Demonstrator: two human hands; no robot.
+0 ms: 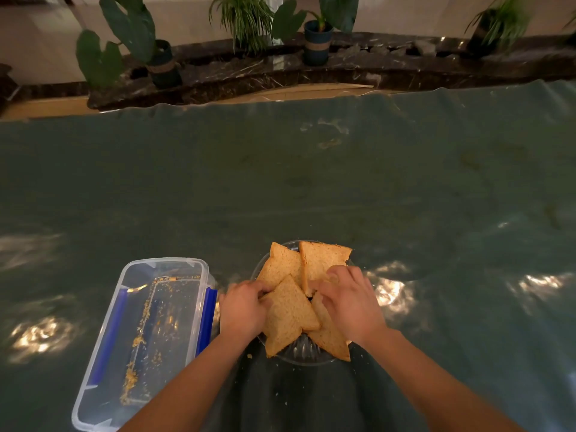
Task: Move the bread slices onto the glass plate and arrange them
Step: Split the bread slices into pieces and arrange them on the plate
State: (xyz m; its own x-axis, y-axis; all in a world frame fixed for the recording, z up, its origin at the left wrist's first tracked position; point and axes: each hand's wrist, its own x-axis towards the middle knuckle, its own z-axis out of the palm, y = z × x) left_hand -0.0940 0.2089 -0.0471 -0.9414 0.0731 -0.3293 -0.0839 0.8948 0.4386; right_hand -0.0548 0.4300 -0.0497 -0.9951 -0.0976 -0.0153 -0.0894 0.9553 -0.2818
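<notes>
Several brown bread slices lie fanned out on a glass plate (304, 353) near the table's front. One slice (288, 316) lies at the front left, another (318, 258) at the back right, a third (280, 266) at the back left, and a fourth (330, 338) at the front right. My left hand (241, 308) grips the left edge of the front-left slice. My right hand (349, 299) rests on the right-hand slices, fingers curled onto the bread and covering part of it.
A clear plastic container (103, 363) with blue clips sits left of the plate, holding only crumbs. The table wears a dark green cover (311, 182). Crumbs lie near the plate. Potted plants (316, 42) stand on a dark marble ledge beyond the far edge.
</notes>
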